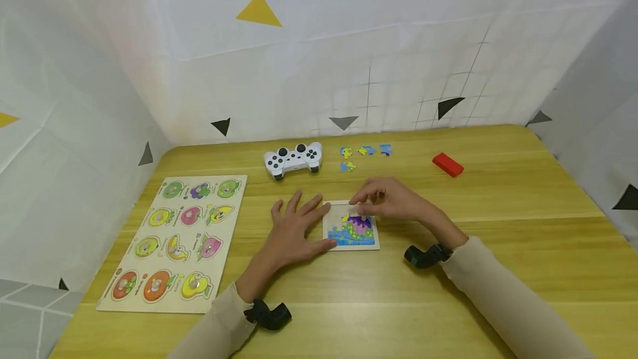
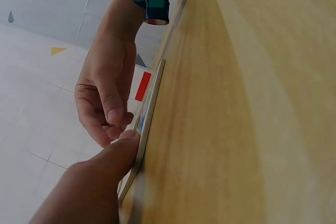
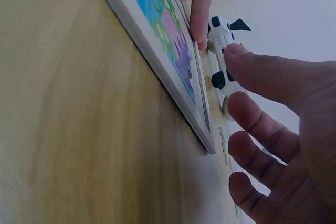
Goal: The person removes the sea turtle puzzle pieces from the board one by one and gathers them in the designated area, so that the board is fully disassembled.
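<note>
A small jigsaw puzzle tray (image 1: 376,237) with a pale frame lies in the middle of the table. Fitted pieces (image 1: 356,234) in blue, pink, green and purple fill its lower and right parts, while bare tray shows at the upper left. My left hand (image 1: 294,231) is spread flat at the tray's left side, thumb and index fingertip at the frame. Over the tray's upper right edge hovers my right hand (image 1: 391,198), fingers loosely bent. The right wrist view shows nothing between its thumb (image 3: 262,74) and fingers.
Several loose jigsaw pieces (image 1: 347,167) lie behind the tray. A white game controller (image 1: 293,159) sits at the back, left of them. A red block (image 1: 447,164) lies at back right. On the left is a large fruit puzzle board (image 1: 186,231). White cloth walls (image 1: 319,82) enclose the table.
</note>
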Demonstrator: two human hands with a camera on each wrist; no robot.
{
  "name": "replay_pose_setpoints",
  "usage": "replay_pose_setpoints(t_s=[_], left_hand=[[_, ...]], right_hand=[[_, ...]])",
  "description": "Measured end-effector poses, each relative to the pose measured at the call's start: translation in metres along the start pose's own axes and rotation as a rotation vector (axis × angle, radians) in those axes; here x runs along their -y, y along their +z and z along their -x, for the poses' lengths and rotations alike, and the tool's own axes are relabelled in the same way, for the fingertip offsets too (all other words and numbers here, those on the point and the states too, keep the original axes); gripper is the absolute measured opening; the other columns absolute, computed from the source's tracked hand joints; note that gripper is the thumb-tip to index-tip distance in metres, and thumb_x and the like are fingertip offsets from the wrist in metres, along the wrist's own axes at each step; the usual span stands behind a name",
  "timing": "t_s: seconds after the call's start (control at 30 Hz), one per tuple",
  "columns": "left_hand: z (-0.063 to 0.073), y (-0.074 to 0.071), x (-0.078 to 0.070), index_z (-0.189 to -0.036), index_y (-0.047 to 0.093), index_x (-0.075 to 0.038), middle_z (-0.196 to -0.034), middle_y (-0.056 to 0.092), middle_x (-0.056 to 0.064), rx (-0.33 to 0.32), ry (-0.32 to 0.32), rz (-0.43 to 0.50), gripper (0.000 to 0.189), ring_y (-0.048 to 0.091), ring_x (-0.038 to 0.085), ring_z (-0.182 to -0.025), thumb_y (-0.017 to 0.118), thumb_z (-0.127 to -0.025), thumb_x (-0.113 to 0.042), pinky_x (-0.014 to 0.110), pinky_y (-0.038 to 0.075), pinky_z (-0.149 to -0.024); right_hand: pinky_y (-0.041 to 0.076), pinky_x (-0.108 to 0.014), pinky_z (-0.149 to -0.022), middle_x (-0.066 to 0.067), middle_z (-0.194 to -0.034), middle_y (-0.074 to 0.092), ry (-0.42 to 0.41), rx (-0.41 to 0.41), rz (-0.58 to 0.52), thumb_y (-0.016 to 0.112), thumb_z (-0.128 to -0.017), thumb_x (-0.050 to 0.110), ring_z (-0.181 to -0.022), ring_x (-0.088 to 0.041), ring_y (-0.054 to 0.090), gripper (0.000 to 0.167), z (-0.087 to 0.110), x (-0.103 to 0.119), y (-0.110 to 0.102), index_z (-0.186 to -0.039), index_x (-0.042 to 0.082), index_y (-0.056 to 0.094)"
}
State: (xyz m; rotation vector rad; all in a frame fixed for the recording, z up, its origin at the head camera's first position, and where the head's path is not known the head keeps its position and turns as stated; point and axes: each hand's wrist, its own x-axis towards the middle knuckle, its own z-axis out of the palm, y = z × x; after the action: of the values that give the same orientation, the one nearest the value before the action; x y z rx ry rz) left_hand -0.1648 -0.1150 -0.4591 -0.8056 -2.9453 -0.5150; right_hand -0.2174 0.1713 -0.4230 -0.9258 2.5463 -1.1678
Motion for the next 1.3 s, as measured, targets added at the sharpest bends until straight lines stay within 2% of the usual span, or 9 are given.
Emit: replay_pose_setpoints(t_s=[0.2, 0.37, 0.63, 1.0, 1.3], left_hand=[[0.0, 0.0, 0.001, -0.154, 0.045, -0.036, -0.166, 0.035, -0.008, -0.008, 0.001, -0.008, 0.081, 0.015, 0.039, -0.158, 0.057, -0.085, -0.077, 0.071, 0.009, -0.115], [0.0, 0.0, 0.0, -0.154, 0.046, -0.035, -0.166, 0.035, -0.008, -0.011, 0.006, -0.009, 0.081, 0.016, 0.039, -0.158, 0.057, -0.085, -0.077, 0.071, 0.01, -0.114], [0.0, -0.001, 0.0, -0.154, 0.045, -0.034, -0.166, 0.035, -0.006, -0.006, 0.007, 0.003, 0.081, 0.015, 0.04, -0.158, 0.056, -0.086, -0.076, 0.071, 0.008, -0.115], [0.001, 0.0, -0.001, -0.153, 0.047, -0.032, -0.165, 0.038, -0.004, -0.029, 0.021, 0.004, 0.079, 0.018, 0.041, -0.157, 0.058, -0.087, -0.074, 0.073, 0.011, -0.114], [0.001, 0.0, 0.0, -0.154, 0.045, -0.034, -0.166, 0.036, -0.006, -0.018, 0.019, 0.001, 0.08, 0.017, 0.04, -0.157, 0.057, -0.086, -0.075, 0.073, 0.011, -0.114]], right_hand=[[0.044, -0.03, -0.074, 0.007, -0.098, 0.067, -0.045, 0.056, 0.087, 0.083, -0.086, 0.02, -0.085, -0.017, 0.052, 0.023, -0.001, 0.003, 0.005, -0.108, 0.026, 0.081], [0.04, -0.031, -0.077, 0.003, -0.099, 0.065, -0.073, 0.086, 0.118, 0.085, -0.084, 0.024, -0.091, -0.018, 0.051, 0.029, 0.001, 0.006, 0.007, -0.112, 0.025, 0.08], [0.037, -0.033, -0.08, 0.001, -0.104, 0.064, -0.104, 0.133, 0.176, 0.081, -0.088, 0.022, -0.096, -0.019, 0.049, 0.031, 0.003, 0.008, 0.009, -0.118, 0.026, 0.077], [0.034, -0.033, -0.083, -0.002, -0.105, 0.064, -0.166, 0.131, 0.24, 0.074, -0.093, 0.017, -0.095, -0.018, 0.048, 0.032, 0.005, 0.013, 0.017, -0.124, 0.024, 0.074], [0.031, -0.034, -0.081, -0.001, -0.103, 0.061, -0.147, 0.139, 0.247, 0.073, -0.094, 0.017, -0.093, -0.017, 0.046, 0.033, 0.004, 0.013, 0.018, -0.126, 0.026, 0.073]])
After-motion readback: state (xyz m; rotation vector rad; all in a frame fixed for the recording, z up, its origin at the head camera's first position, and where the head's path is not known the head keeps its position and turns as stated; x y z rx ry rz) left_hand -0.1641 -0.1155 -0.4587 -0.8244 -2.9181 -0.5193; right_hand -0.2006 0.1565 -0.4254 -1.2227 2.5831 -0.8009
